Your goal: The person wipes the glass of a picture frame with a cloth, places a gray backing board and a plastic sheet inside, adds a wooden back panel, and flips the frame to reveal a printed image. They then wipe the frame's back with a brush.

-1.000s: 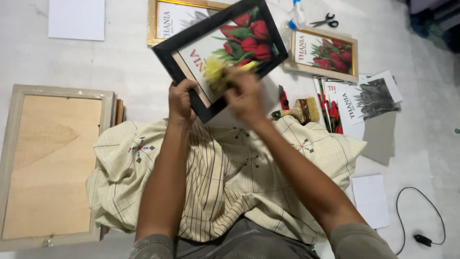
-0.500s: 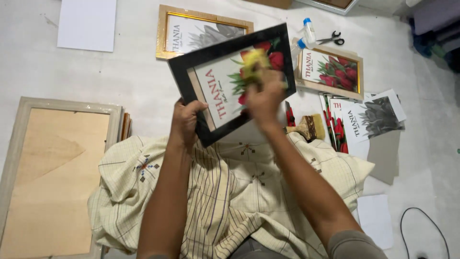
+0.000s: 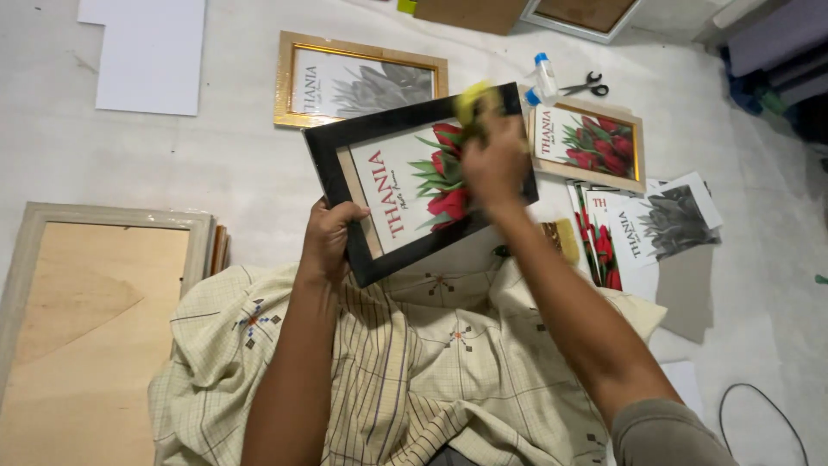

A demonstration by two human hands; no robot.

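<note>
My left hand (image 3: 330,237) grips the lower left edge of a black picture frame (image 3: 326,164) that holds a print of red tulips. The frame is tilted and held above a pale checked cloth (image 3: 431,362) over my lap. My right hand (image 3: 493,160) presses a yellow cloth (image 3: 470,99) against the glass near the frame's upper right corner. The hand covers part of the tulip print.
On the white floor lie a gold frame (image 3: 285,82) with a grey print, a gold frame with tulips (image 3: 636,147), loose prints (image 3: 664,224), scissors (image 3: 588,86), a small bottle (image 3: 545,78), white sheets (image 3: 151,56) and a large pale wooden frame (image 3: 26,259) at left. A black cable (image 3: 759,397) lies at lower right.
My right hand with the yellow cloth has slid across the glass from the frame's middle toward its upper right corner. My left hand has kept its grip on the frame.
</note>
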